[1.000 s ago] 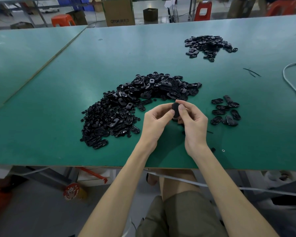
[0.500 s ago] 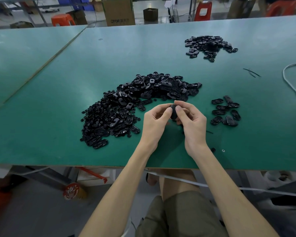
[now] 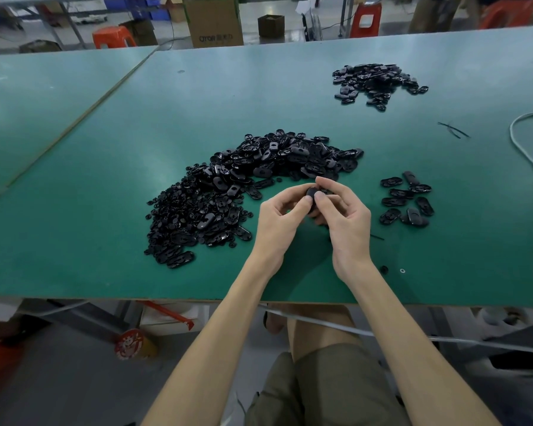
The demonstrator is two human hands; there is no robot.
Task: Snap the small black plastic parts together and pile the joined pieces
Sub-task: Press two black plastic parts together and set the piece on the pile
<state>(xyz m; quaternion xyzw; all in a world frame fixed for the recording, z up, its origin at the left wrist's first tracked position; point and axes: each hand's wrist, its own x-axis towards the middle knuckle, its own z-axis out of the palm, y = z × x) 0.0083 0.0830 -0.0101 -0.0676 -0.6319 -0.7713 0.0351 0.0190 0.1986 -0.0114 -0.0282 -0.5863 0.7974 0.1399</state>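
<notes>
Now pinching a small black rounded plastic part (image 3: 310,195) between both hands, over the green-topped work table (image 3: 105,256). Gripping it from the left with the left hand (image 3: 279,224), thumb and curled fingers closing round its near end. Pressing on it from the right with the right hand (image 3: 345,224), thumb tip lying on top and index finger arching over the far side. Possibly holding two pieces rather than one, the fingers hiding most of it. Working just in front of the big crescent-shaped heap of loose black plastic parts (image 3: 228,192), its nearest pieces lying just beyond the fingertips. Having the small loose group of black oval pieces (image 3: 406,199) to the right of the right hand, near but apart. Leaving a smaller heap of black plastic parts (image 3: 376,84) far back on the right, well apart from both hands, and a white cable (image 3: 530,155) curving along the table's right side.
</notes>
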